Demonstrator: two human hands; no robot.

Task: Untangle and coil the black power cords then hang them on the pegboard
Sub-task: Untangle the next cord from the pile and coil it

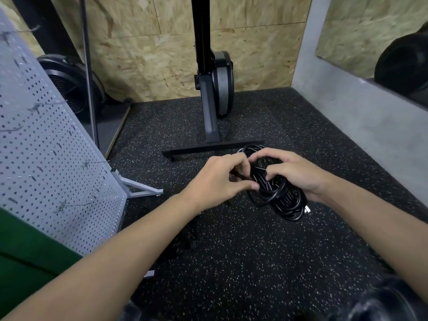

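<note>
A bundle of black power cord (276, 193) is held up in front of me over the speckled floor. My right hand (294, 172) grips its top right side, fingers curled round several loops. My left hand (222, 179) pinches a strand at the bundle's left side. A white plug end (307, 209) sticks out at the lower right of the bundle. More black cord (192, 237) trails down below my left forearm, hard to make out against the floor. The grey pegboard (41, 158) leans on its stand at the left, with several wire hooks.
A black rowing machine (213, 89) stands upright ahead, its foot bar (208, 148) just beyond my hands. A fan (69, 84) and a metal pole (89, 77) stand behind the pegboard. A grey wall (361, 126) runs along the right. Green fabric (27, 249) lies at the lower left.
</note>
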